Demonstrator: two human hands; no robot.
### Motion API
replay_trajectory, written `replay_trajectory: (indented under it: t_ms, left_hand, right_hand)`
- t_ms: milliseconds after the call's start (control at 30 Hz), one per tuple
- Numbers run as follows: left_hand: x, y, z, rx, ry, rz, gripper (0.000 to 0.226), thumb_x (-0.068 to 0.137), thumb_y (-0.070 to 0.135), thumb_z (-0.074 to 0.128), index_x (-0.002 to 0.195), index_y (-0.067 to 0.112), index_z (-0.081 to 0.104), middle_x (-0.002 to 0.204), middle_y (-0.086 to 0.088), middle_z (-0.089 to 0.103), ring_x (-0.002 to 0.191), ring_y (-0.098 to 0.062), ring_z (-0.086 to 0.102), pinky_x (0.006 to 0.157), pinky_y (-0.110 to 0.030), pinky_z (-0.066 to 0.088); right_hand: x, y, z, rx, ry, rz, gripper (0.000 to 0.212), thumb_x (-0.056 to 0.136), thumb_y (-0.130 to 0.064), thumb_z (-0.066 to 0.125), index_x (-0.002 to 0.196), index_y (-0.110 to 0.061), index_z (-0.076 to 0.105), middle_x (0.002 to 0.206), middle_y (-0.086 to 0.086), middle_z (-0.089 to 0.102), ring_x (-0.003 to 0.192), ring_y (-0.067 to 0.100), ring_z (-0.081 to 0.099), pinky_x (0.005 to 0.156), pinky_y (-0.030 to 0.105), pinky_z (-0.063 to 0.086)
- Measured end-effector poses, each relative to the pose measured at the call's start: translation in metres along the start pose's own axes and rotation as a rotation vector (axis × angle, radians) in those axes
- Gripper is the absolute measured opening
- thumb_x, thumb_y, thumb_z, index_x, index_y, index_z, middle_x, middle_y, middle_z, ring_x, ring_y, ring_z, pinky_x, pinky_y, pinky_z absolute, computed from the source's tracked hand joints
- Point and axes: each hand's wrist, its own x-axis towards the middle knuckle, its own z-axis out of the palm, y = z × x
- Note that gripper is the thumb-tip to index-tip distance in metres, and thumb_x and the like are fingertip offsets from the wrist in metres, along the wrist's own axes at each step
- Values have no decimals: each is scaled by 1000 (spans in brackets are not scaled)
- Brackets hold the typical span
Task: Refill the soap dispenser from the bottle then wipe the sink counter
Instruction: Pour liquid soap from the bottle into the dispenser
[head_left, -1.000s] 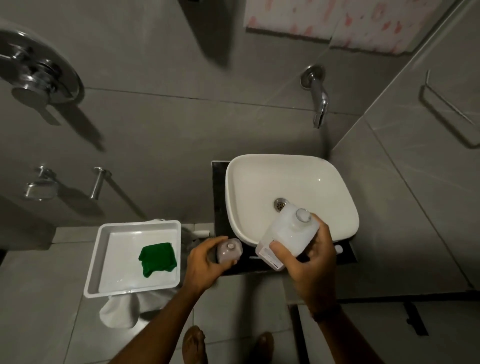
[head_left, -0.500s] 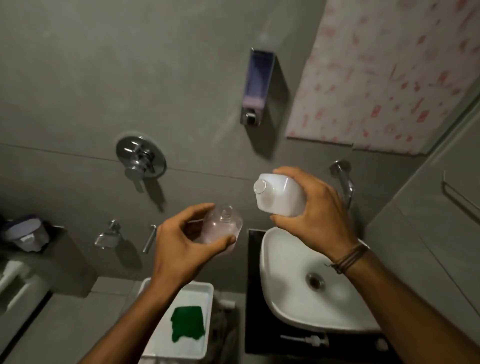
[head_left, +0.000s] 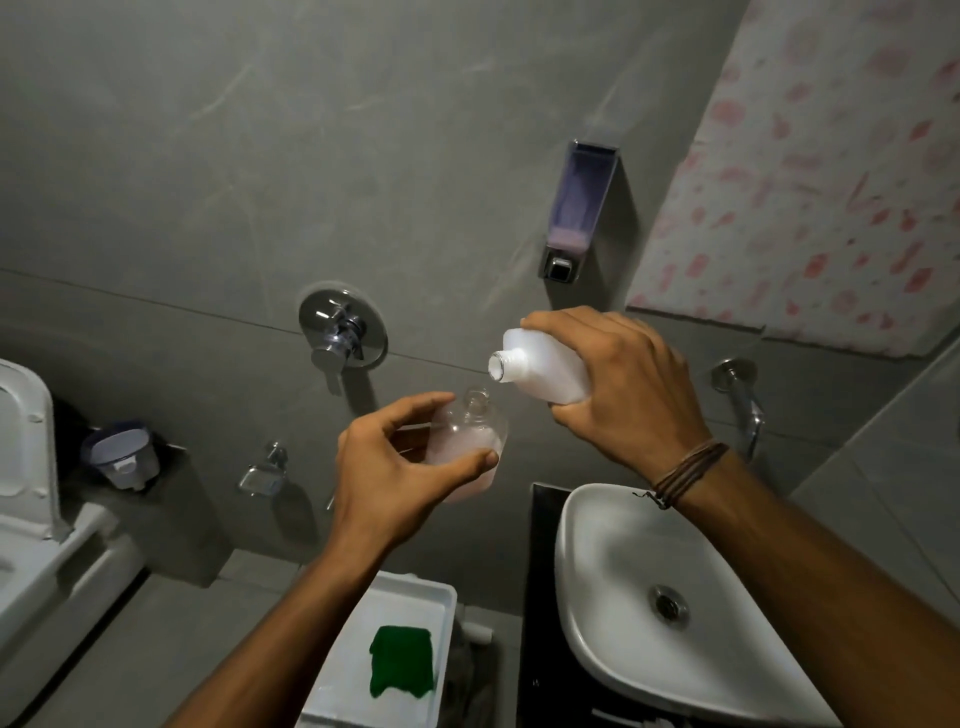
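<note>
At the centre of the frame the left hand (head_left: 400, 467) wraps the clear dispenser (head_left: 470, 441), upright, its open neck up and a little pale pink soap in its base. Just right of it and higher, the right hand (head_left: 623, 384) grips the white bottle (head_left: 540, 371), tipped nearly flat with its uncapped mouth pointing left, just above and to the right of the neck. No stream shows yet. To pour well, I judge the mouth should sit directly over the narrow neck before tipping further, then tilt slowly so the soap runs thin. Holding both over the sink (head_left: 675, 597) at lower right would catch drips. The green cloth (head_left: 402, 660) waits in the tray (head_left: 441, 587) at bottom centre.
</note>
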Motion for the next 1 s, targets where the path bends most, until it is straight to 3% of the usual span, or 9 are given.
replay_trajectory:
  t_ms: [133, 300, 500, 800, 1000]
  left_hand:
    - [0, 0, -4, 2, 4, -8, 76, 50, 56, 96, 119, 31, 77, 111, 13, 79, 97, -6, 77, 80, -29, 66]
    - [2, -2, -5, 35, 10, -20, 70, 55, 38, 102, 121, 28, 77, 113, 10, 79, 98, -10, 77, 81, -32, 67]
    - [3, -1, -4, 38, 4, -16, 70, 56, 37, 101, 121, 28, 77, 114, 9, 79, 99, -9, 76, 82, -31, 67]
    - [3, 4, -6, 16, -30, -20, 74, 52, 57, 90, 120, 35, 71, 111, 15, 74, 100, -2, 73, 81, -19, 63]
    - [3, 4, -7, 25, -22, -26, 74, 52, 57, 91, 120, 33, 73, 109, 18, 74, 99, 1, 73, 81, -21, 64]
  right_hand:
    - [4, -4, -1, -47, -5, -23, 71, 66, -28, 85, 132, -32, 59, 124, -6, 69, 108, 23, 65, 92, 43, 53]
    - [5, -7, -2, -73, 2, -50, 66, 69, -27, 85, 131, -27, 62, 124, -1, 71, 111, 26, 66, 95, 44, 49]
    - [7, -9, -5, -85, -3, -69, 62, 73, -25, 83, 132, -24, 63, 126, 0, 70, 116, 27, 64, 101, 48, 47]
    - [10, -11, -9, -92, -6, -78, 62, 73, -22, 84, 132, -24, 64, 127, 1, 70, 116, 28, 64, 104, 49, 46]
    - [10, -11, -9, -101, 5, -92, 64, 71, -21, 87, 130, -22, 65, 125, 3, 70, 114, 29, 65, 103, 52, 47]
